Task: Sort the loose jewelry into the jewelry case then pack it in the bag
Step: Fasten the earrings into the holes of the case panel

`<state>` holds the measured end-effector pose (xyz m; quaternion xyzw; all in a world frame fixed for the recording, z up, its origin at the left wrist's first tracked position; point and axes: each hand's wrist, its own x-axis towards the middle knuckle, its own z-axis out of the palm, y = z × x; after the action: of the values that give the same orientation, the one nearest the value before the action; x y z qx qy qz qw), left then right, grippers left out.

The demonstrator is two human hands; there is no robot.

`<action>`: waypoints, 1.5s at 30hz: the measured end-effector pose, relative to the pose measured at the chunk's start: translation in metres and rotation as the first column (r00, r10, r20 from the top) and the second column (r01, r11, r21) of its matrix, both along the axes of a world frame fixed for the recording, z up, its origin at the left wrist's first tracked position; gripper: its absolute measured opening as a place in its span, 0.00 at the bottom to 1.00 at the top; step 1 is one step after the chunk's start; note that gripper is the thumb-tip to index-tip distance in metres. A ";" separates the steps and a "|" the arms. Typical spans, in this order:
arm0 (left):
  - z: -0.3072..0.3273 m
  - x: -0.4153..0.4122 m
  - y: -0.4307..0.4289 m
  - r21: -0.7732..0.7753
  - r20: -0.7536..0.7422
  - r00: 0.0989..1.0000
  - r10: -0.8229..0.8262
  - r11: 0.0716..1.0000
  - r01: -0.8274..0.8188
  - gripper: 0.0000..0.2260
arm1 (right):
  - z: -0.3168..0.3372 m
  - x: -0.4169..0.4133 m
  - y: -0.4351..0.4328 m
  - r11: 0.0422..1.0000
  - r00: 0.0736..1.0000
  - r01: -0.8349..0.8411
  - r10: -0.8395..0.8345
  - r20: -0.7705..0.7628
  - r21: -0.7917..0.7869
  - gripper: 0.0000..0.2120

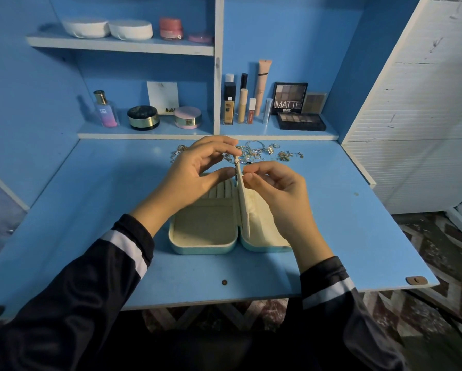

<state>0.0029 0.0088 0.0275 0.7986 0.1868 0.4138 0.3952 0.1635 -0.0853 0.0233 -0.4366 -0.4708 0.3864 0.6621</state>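
1. Nearest us, the jewelry case [203, 231] is lying open on the tabletop [90, 210], its middle flap [242, 204] standing upright with its long axis running away from us
2. Our left grip [197, 170] is pinching the flap's far top; our right grip [278, 188] is pinching its edge just below, possibly around a small piece, though we cannot tell
3. The loose jewelry [283, 153] is lying just beyond both grips, spreading rightward, so the right is probably sitting nearer

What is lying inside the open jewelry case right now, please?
The jewelry case shows bare cream lining and ring rolls in its left half; no jewelry shows there. The right hand and the upright flap cover much of the right half.
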 end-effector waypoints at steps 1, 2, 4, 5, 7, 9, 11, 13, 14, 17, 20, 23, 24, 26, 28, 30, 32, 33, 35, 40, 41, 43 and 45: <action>0.000 0.000 0.000 -0.001 -0.001 1.000 0.000 1.000 0.000 0.14 | 0.000 0.000 0.000 1.000 1.000 0.000 0.000 -0.009 0.000 0.07; 0.000 0.000 0.000 -0.001 -0.002 1.000 0.002 1.000 -0.002 0.14 | -0.001 0.000 0.000 1.000 1.000 0.000 0.000 -0.019 0.002 0.07; 0.001 -0.001 0.000 -0.002 -0.006 1.000 0.004 1.000 -0.004 0.14 | -0.002 -0.001 0.001 1.000 0.999 0.000 0.000 -0.039 0.008 0.06; 0.001 -0.001 -0.001 -0.002 -0.007 1.000 0.005 1.000 -0.005 0.14 | -0.002 -0.001 0.001 1.000 0.999 -0.002 0.002 -0.050 0.013 0.06; 0.002 -0.001 -0.001 -0.001 -0.009 1.000 0.005 1.000 -0.005 0.14 | -0.003 -0.003 0.002 1.000 0.998 -0.002 0.003 -0.067 0.015 0.07; 0.003 0.000 -0.002 0.005 -0.008 1.000 0.005 1.000 -0.005 0.14 | -0.004 -0.003 0.002 1.000 0.997 0.003 -0.002 -0.074 0.015 0.07; 0.002 0.000 -0.002 0.003 -0.006 1.000 0.008 1.000 -0.008 0.14 | -0.005 -0.003 0.002 1.000 0.997 0.007 -0.006 -0.081 0.011 0.06; 0.002 0.000 -0.001 0.005 -0.004 1.000 0.011 1.000 -0.011 0.14 | -0.006 -0.003 0.002 1.000 0.996 0.010 -0.010 -0.088 0.001 0.05; 0.001 0.000 -0.001 0.008 -0.003 1.000 0.009 1.000 -0.009 0.14 | -0.006 -0.004 0.002 1.000 0.996 0.011 -0.012 -0.089 -0.004 0.05; 0.001 0.001 0.000 0.011 -0.005 1.000 0.006 1.000 -0.006 0.16 | -0.006 -0.004 0.003 1.000 0.997 0.022 -0.023 -0.078 -0.019 0.05; 0.002 0.001 0.000 0.009 -0.013 1.000 0.009 1.000 -0.008 0.16 | -0.007 -0.003 0.004 0.998 0.999 0.049 -0.050 -0.019 -0.025 0.06; 0.003 0.000 -0.002 -0.005 -0.005 1.000 0.010 1.000 -0.010 0.15 | -0.005 -0.003 0.004 0.998 0.997 0.064 -0.064 0.044 -0.018 0.05; 0.003 0.000 -0.002 -0.008 0.000 1.000 0.008 1.000 -0.008 0.14 | -0.005 -0.003 0.004 0.998 0.997 0.065 -0.064 0.054 -0.015 0.05; 0.002 0.001 -0.003 -0.008 0.008 1.000 0.003 1.000 -0.002 0.14 | -0.004 -0.003 0.004 0.998 0.996 0.063 -0.062 0.066 -0.012 0.04; 0.002 0.001 -0.003 -0.004 0.013 1.000 0.000 1.000 0.000 0.14 | -0.005 -0.003 0.004 0.998 0.995 0.063 -0.062 0.081 -0.009 0.03; 0.002 0.000 -0.002 -0.006 0.013 1.000 0.003 1.000 -0.003 0.14 | -0.005 -0.002 0.005 0.998 0.994 0.062 -0.060 0.094 -0.010 0.03; 0.002 0.000 -0.002 -0.006 0.012 1.000 0.004 1.000 -0.004 0.14 | -0.005 -0.003 0.005 0.998 0.994 0.057 -0.056 0.092 -0.010 0.03; 0.002 0.001 -0.002 -0.006 0.012 1.000 0.001 1.000 -0.001 0.14 | -0.005 -0.003 0.005 0.998 0.994 0.056 -0.055 0.091 -0.011 0.03; 0.002 0.001 -0.002 -0.003 0.009 1.000 -0.001 1.000 0.001 0.14 | -0.005 -0.003 0.005 0.998 0.994 0.055 -0.054 0.094 -0.016 0.03; 0.001 0.000 -0.002 -0.012 0.007 1.000 0.012 1.000 -0.012 0.13 | -0.003 -0.002 0.003 1.000 0.997 0.009 -0.008 0.071 -0.015 0.04; 0.001 -0.001 -0.001 -0.013 0.003 1.000 0.014 1.000 -0.014 0.13 | -0.002 -0.001 0.002 1.000 0.998 0.004 -0.004 0.060 -0.013 0.04; 0.001 -0.001 -0.001 -0.006 0.002 1.000 0.016 1.000 -0.016 0.13 | -0.001 -0.001 0.001 1.000 0.998 0.007 -0.006 0.056 -0.011 0.04; 0.001 -0.001 -0.001 0.003 0.011 1.000 0.014 1.000 -0.014 0.13 | 0.000 -0.001 0.001 1.000 0.997 0.015 -0.014 0.077 -0.011 0.04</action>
<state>0.0021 0.0079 0.0280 0.7955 0.1895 0.4214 0.3920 0.1621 -0.0845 0.0238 -0.4585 -0.4905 0.3671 0.6438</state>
